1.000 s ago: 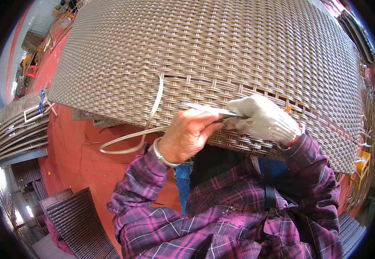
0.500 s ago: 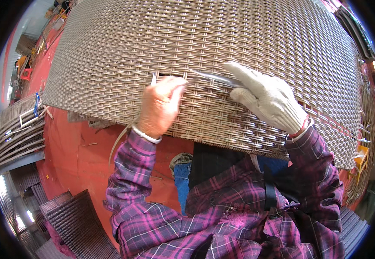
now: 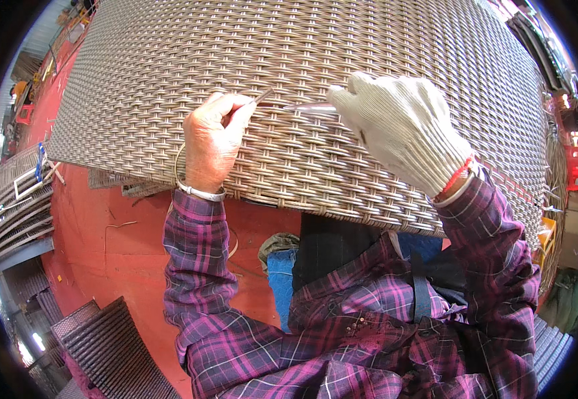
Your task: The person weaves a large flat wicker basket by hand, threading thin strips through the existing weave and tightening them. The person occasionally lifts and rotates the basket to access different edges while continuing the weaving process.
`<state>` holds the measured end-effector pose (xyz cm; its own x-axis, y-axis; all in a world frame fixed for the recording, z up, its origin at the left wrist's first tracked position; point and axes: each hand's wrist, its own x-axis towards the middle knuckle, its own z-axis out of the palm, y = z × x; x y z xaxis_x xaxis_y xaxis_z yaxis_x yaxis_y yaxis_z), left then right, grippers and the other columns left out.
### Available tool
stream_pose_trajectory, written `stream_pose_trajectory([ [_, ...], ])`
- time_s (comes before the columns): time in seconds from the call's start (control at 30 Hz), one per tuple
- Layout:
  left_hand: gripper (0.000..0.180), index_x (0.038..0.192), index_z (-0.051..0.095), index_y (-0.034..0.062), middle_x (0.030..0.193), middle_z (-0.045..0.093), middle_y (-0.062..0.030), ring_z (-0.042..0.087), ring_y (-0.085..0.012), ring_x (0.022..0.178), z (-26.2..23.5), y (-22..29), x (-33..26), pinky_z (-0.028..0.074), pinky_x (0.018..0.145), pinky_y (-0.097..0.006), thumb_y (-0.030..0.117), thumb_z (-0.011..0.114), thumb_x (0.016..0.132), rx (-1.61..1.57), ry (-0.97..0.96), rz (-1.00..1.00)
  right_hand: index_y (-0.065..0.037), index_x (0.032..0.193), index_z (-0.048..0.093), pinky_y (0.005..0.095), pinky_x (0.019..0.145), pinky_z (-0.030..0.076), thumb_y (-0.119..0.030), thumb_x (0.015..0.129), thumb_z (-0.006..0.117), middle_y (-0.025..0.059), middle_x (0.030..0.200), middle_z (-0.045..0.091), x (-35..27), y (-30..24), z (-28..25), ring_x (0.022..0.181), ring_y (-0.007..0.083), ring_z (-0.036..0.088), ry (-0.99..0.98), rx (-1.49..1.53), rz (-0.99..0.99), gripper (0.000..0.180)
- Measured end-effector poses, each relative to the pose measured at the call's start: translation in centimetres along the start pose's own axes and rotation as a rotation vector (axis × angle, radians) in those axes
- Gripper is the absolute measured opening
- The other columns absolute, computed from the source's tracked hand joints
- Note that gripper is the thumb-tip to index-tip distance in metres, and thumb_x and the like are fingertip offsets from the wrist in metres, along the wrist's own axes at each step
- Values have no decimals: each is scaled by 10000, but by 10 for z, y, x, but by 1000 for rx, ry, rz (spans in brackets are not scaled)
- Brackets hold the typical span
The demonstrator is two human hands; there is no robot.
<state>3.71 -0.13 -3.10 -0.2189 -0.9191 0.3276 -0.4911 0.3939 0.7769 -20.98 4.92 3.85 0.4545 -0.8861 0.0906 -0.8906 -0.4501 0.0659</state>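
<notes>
Woven panel (image 3: 236, 40) in grey-brown wicker is filling the far and middle part of the scene, its near edge curving across the middle and its left side lying above the red floor (image 3: 136, 246). Both hands are hovering over or resting on its near half; which of these, I cannot tell. They are standing apart from each other. The bare left hand (image 3: 212, 136) is pinching a narrow strip (image 3: 263, 96) between thumb and fingers, the short end pointing right and far. A thin pale loop (image 3: 176, 165) is curving just left of that hand's wrist; whether it is belonging to the same strip is not showing clearly. The right hand (image 3: 399, 123), in a knitted glove (image 3: 435, 149), is gripping a pointed metal tool (image 3: 307, 106), whose tip is facing left, near the strip's end but not touching it; the handle is hiding inside the fist.

Judging by looks, the panel is seeming broad, firm and awkward rather than fragile, its edges offering the best hold for two hands. The strip is looking light, springy and perhaps slippery, so a pinch close to the end is probably giving most control. The tool is looking rigid and slick, calling for a hold well behind the tip, where the glove is likely adding grip.
</notes>
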Motion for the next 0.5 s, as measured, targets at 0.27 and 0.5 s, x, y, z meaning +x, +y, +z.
stream_pose_trajectory([
  [0.27, 68, 915, 709, -1, 758, 613, -13, 518, -48, 613, 0, -5, -5, 416, 544, -212, 13, 717, 849, -89, 53, 10, -152, 1149, 663, 387, 668, 515, -210, 865, 668, 108, 880, 656, -6, -2, 41, 781, 298, 663, 63, 413, 175, 290],
  [0.5, 69, 960, 693, 21, 761, 615, 44, 478, 2, 561, 0, -2, -9, 388, 481, -164, 34, 698, 892, -389, 58, -169, -134, 1002, 663, 390, 611, 500, -180, 851, 623, 82, 738, 606, 9, -12, 58, 695, 285, 623, 266, 574, 156, 163],
])
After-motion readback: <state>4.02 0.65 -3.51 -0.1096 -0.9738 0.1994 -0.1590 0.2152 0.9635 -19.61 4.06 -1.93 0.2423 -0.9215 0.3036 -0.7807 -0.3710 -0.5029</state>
